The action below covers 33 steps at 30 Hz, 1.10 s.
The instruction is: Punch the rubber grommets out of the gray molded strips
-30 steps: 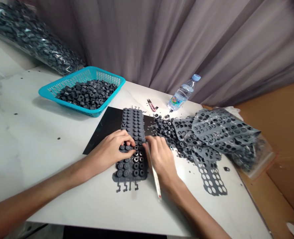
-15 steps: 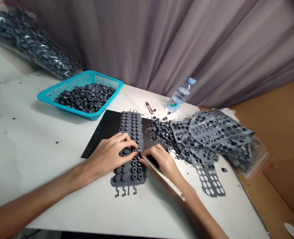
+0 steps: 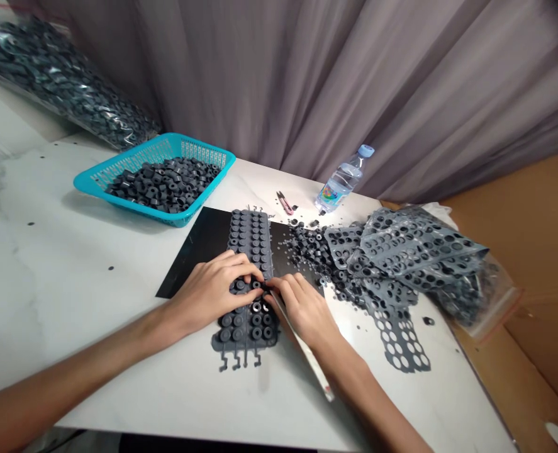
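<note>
A dark grey moulded rubber sheet, with rows of round knobs and runners at its ends, lies lengthwise before me. My left hand rests across it from the left. Its thumb and forefinger are curled around knobs near the sheet's right edge, their tips close together. In my right hand, at the right edge, is a thin white stick slanting back toward me. The stick's working end is hidden at the fingers. Several knobs nearest me show open centres. Beneath the sheet is a black mat.
A blue basket of grey rubber pieces stands at back left, a full clear bag behind it. Loose pieces, pink snips, a water bottle and punched-out sheets on a plastic bag lie rightward.
The stick's rear end has swung left and toward me. My right fingertips have shifted slightly up along the sheet; my left hand has barely moved.
</note>
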Tool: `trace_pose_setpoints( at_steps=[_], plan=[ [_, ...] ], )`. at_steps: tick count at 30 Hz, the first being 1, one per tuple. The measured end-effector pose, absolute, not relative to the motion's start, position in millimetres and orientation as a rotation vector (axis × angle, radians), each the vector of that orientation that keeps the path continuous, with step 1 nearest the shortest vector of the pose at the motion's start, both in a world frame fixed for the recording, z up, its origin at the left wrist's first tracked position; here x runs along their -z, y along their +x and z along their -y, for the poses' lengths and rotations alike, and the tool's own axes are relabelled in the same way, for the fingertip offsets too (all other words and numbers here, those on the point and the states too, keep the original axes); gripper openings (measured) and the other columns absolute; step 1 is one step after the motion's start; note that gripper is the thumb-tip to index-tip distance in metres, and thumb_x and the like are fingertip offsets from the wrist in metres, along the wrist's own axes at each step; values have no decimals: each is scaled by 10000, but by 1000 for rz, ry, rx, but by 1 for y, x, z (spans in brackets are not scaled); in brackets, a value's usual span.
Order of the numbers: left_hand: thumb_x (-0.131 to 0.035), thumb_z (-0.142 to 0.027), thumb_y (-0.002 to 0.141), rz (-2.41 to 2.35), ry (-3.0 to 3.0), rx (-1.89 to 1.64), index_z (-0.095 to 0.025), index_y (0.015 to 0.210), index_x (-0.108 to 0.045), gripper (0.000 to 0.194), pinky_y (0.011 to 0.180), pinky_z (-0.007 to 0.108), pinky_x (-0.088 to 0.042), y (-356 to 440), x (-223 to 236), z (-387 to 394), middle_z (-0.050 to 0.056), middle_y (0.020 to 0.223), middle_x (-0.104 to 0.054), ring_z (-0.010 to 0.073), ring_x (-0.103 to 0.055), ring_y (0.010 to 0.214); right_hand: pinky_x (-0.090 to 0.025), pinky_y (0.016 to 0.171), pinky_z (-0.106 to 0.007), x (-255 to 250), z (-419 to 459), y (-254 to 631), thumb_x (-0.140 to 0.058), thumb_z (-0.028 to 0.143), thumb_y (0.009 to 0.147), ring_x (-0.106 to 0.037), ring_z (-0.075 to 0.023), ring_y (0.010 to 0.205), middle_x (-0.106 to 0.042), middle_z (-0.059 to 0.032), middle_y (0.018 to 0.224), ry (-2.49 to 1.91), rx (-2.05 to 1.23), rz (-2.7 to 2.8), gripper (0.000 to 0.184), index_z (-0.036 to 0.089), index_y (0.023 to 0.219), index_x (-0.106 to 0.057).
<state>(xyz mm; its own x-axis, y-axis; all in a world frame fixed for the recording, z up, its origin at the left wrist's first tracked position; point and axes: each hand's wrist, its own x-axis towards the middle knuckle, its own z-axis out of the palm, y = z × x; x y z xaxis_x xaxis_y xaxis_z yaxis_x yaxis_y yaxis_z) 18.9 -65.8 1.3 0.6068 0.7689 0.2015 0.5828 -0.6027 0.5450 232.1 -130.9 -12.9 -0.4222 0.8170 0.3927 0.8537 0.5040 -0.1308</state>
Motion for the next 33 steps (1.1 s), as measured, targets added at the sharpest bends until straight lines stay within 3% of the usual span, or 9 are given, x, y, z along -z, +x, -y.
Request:
trace_pose_setpoints(
  at_steps=[5,9,12,17,25,33],
  plan=[
    [-715,-393,897,-1080,2392,-596,-315,991,-719,122,719,283,-442,18,-1,65,-44,949,-689,177,-629,934,-525,771,-401,12,131,234,-397,265,1087,-589,-281,939,-619,-157,1037,-1684,149,2094,224,139,1215,-530],
    [-683,-371,921,-1016,2383,-579,-309,1024,-710,124,742,279,-438,17,-3,67,-45,910,-686,170,-622,913,-516,806,-424,3,132,252,-418,294,1074,-595,-288,964,-612,-144,1043,-1831,34,1962,232,151,1218,-531],
    [-655,-350,941,-1020,2342,-575,-309,1053,-699,127,732,269,-431,17,-4,69,-62,839,-667,142,-602,804,-525,798,-369,-3,132,257,-503,312,1049,-629,-231,879,-654,-86,998,-1726,-247,1906,260,183,1274,-524],
    [-642,-336,941,-1087,2299,-556,-316,1029,-699,106,669,262,-398,20,-2,66,-84,765,-656,125,-579,699,-519,740,-280,-8,131,248,-610,315,1011,-639,-178,821,-682,-45,936,-1422,-510,2053,121,211,1071,-627],
    [-691,-365,897,-1131,2309,-494,-346,1054,-703,159,647,256,-370,21,1,62,-107,758,-690,137,-608,711,-531,728,-274,6,123,248,-614,302,1017,-643,-177,799,-694,-49,912,-1226,-250,2234,109,200,1055,-615],
    [-709,-396,886,-1143,2284,-478,-333,1053,-698,179,648,253,-375,23,-2,61,-112,752,-699,134,-615,715,-544,790,-365,8,125,233,-404,265,1091,-621,-264,957,-648,-132,1026,-1456,88,2301,240,147,1239,-553]
  ],
)
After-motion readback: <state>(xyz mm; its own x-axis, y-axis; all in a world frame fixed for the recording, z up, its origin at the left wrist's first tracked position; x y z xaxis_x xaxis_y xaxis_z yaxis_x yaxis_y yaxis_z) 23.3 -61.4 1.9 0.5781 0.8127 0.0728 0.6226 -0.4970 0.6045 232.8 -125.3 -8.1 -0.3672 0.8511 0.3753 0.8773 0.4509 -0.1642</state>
